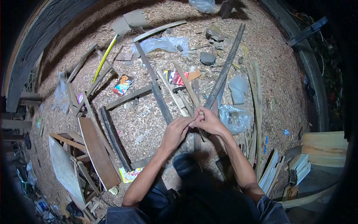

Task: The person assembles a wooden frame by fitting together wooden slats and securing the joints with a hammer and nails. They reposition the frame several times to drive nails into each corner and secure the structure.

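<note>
My left hand (176, 130) and my right hand (211, 122) meet in the middle of the view, fingertips pinched together. Both are closed, and whatever lies between the fingers is too small or hidden to make out. Directly beyond them a narrow wooden strip (187, 83) runs away from my right fingers. Beside it on the ground lies a paler strip (170, 89). A dark weathered board (160, 100) ends close to my left hand, and a long dark pole (226, 67) slants up to the right from near my right hand. My shoe (185, 164) shows below the hands.
Wood chips cover the ground. At left are a brown plank (97, 153) and a wooden frame with a pale panel (64, 168). Clear plastic (234, 118), snack wrappers (123, 85), a yellow strip (104, 59) and a grey stone (207, 58) lie around. Cut boards (323, 147) stand at right.
</note>
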Tool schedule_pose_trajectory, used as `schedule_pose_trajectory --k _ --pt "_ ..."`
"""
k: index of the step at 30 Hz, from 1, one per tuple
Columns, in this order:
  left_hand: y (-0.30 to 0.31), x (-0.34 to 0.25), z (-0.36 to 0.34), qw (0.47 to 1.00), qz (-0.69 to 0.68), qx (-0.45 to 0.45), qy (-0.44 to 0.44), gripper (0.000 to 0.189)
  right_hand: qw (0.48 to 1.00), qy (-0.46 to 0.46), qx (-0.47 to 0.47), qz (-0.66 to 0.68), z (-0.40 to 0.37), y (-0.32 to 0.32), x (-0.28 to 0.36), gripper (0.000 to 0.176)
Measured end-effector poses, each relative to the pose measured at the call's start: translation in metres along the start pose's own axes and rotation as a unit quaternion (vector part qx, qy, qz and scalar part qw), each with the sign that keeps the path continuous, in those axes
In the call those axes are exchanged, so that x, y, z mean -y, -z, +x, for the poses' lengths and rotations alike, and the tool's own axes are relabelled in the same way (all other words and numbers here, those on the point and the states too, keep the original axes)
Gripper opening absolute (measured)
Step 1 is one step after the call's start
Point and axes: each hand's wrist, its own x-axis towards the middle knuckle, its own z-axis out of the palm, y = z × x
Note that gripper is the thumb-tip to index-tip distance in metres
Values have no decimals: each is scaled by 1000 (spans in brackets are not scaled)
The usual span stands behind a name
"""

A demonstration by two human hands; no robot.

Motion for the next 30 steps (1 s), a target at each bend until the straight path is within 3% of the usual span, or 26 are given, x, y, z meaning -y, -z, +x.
schedule_pose_trajectory --k 2,9,11,13,15,16,18,19,21,23,26,28,30 --pt "1 10 -5 998 -19 -22 54 29 1000 4 15 -12 20 -7 -2 29" --pt "29 43 -7 995 43 4 88 20 998 32 43 26 61 -30 -12 30" --pt "32 57 -2 992 69 6 106 14 967 76 -117 -212 59 -35 -4 40" --pt "39 73 10 966 54 -158 199 13 949 68 -158 -263 57 -38 -22 44" --pt "52 96 25 941 51 -247 224 14 839 65 -242 -484 53 -47 -39 41" --pt "57 108 32 941 52 -247 224 14 834 29 -221 -504 55 -52 -41 33" --pt "64 129 43 903 -11 -274 330 18 822 31 -236 -517 55 -56 -41 28" --pt "65 137 48 903 -11 -274 331 18 808 33 -251 -531 54 -56 -39 24" --pt "63 149 55 920 -55 -281 266 21 811 25 -237 -534 54 -56 -39 23" --pt "62 157 58 921 -69 -273 268 23 813 18 -225 -537 56 -53 -41 23" --pt "63 162 61 915 -112 -250 296 22 843 26 -230 -485 64 -44 -46 32" --pt "61 172 60 935 -66 -239 253 21 895 -19 -172 -411 68 -37 -43 42" --pt "59 179 57 936 -54 -246 248 21 912 -19 -168 -375 75 -36 -43 44"
